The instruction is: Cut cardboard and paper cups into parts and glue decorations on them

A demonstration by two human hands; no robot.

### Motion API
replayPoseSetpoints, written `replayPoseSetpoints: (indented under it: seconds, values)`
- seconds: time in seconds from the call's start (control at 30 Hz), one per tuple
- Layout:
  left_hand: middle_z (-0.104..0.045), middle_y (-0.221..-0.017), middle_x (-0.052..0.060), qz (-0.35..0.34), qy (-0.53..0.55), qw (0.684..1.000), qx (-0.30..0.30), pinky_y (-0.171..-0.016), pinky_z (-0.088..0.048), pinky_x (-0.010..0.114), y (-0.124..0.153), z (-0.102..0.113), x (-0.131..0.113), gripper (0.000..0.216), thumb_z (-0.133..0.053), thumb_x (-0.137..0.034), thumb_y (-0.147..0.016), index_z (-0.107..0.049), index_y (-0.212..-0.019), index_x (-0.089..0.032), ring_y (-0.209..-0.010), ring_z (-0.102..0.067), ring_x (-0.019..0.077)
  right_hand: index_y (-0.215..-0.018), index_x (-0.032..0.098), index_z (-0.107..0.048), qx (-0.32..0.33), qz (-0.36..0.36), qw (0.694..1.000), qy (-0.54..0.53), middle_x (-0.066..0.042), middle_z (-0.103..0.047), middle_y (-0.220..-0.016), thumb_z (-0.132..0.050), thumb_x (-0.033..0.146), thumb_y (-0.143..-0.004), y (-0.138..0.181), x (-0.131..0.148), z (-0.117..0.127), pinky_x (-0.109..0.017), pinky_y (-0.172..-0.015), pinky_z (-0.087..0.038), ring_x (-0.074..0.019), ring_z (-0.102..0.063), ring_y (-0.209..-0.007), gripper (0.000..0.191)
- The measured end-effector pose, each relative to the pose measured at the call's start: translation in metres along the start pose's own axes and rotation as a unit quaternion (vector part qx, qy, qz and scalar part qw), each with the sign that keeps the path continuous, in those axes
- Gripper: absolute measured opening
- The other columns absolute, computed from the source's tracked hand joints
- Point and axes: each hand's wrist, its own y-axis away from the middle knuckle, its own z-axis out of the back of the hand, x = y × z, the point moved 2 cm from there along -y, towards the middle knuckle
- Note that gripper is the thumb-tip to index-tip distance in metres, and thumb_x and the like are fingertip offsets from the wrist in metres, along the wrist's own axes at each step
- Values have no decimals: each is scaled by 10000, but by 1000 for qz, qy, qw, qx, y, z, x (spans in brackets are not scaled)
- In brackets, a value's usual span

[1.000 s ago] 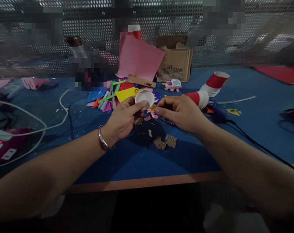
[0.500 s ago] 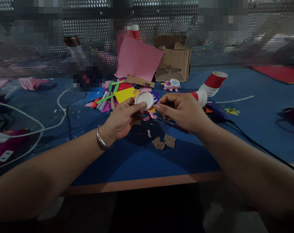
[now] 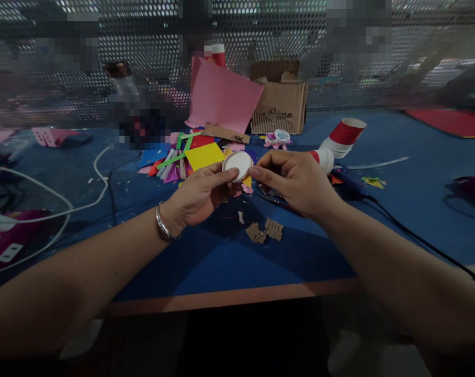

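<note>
My left hand (image 3: 200, 196) grips a small round white paper cup bottom (image 3: 241, 162) with a low rim, its thumb lying over the inner face. From the other side my right hand (image 3: 290, 178) pinches the disc's right edge between thumb and fingers. Just behind the disc lies a pile of coloured paper scraps with a yellow sheet (image 3: 204, 156) on top. Beyond my right hand lean red and white paper cups (image 3: 349, 132). Torn cardboard pieces (image 3: 264, 231) lie on the blue table (image 3: 229, 267) below my hands.
A pink sheet (image 3: 225, 94) and a cardboard box (image 3: 280, 104) stand at the back before a perforated metal screen. A small pink paper figure (image 3: 279, 138) sits near the box. White cable (image 3: 65, 207) loops at left; a dark-corded blue tool (image 3: 349, 183) lies at right.
The white disc has shifted slightly right and tilted. My right fingertips, at its edge before, now press against its rim.
</note>
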Motion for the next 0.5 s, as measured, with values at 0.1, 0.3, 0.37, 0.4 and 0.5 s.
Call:
replayPoseSetpoints:
  seconds: [0.1,0.3,0.37,0.4,0.5]
  values:
    - [-704,-850,12,-10,0,1000,19,-680,-567,199,0,1,0,275,-910,-171,-768,-766,-996,-116,-703,-645,83,-749,189,-655,2,2,1000,-2,7,-610,-652,-793,680,-831,-1,0,1,-277,-539,-376,-114,-504,-570,516]
    - [-723,-918,6,-97,-63,993,11,-653,-521,200,-3,3,2,360,-944,-246,-734,-722,-1008,-171,-714,-637,83,-801,195,-696,1,18,1000,11,-4,-659,-724,-802,686,-814,-3,-3,5,-280,-568,-405,-129,-538,-626,502]
    - [-720,-889,2,-130,-91,987,-1,-697,-536,213,-4,4,3,368,-951,-268,-720,-696,-967,-170,-742,-650,95,-822,194,-709,-20,38,998,34,-14,-680,-753,-798,671,-824,-2,-3,5,-283,-588,-417,-139,-554,-662,485]
    - [-723,-889,3,-148,-107,983,-3,-737,-546,222,-4,5,3,361,-946,-280,-727,-690,-958,-172,-775,-663,105,-828,194,-711,-34,50,997,47,-18,-686,-762,-798,656,-832,-1,-3,5,-286,-598,-423,-142,-558,-674,470]
    - [-738,-919,14,-196,-170,966,-2,-829,-549,242,-2,5,3,309,-913,-316,-775,-703,-962,-186,-857,-681,125,-836,196,-697,-56,82,992,82,-20,-681,-778,-805,575,-859,1,-1,5,-301,-626,-448,-149,-574,-685,394]
